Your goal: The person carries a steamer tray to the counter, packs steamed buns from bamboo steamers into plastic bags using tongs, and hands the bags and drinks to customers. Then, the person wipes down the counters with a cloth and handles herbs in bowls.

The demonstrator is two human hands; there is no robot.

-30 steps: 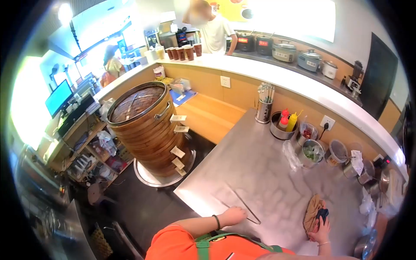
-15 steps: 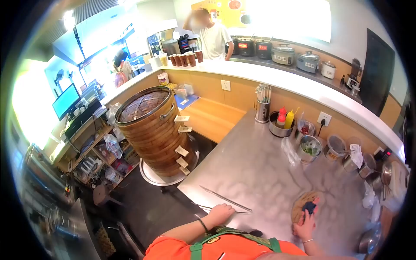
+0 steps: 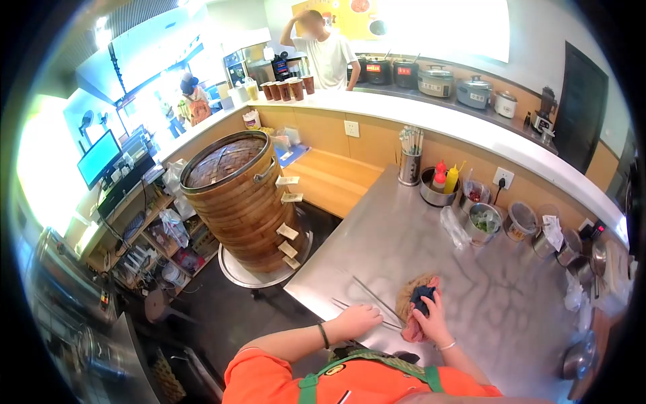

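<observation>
Two long thin dark sticks (image 3: 377,296) lie slantwise on the steel table near its front edge. My left hand (image 3: 358,321) is over the nearer stick, palm down and fingers curled round it; the exact grip is partly hidden. My right hand (image 3: 436,322) presses a bunched cloth (image 3: 408,330), tan, pink and dark blue, onto the tabletop. The cloth reaches the right-hand ends of the sticks and hides part of them. Smeary streaks mark the steel table (image 3: 498,296) to the right of the cloth.
A tall stack of bamboo steamers (image 3: 235,202) stands left of the table. Along the back are a chopstick holder (image 3: 410,165), a pan (image 3: 437,196) of squeeze bottles and several tubs. Beyond the white counter (image 3: 404,106), a person in a white shirt (image 3: 330,60) stands.
My right hand has dragged the cloth left across the table towards the sticks. My left hand and the sticks have shifted right. The person behind the counter has raised an arm to the head.
</observation>
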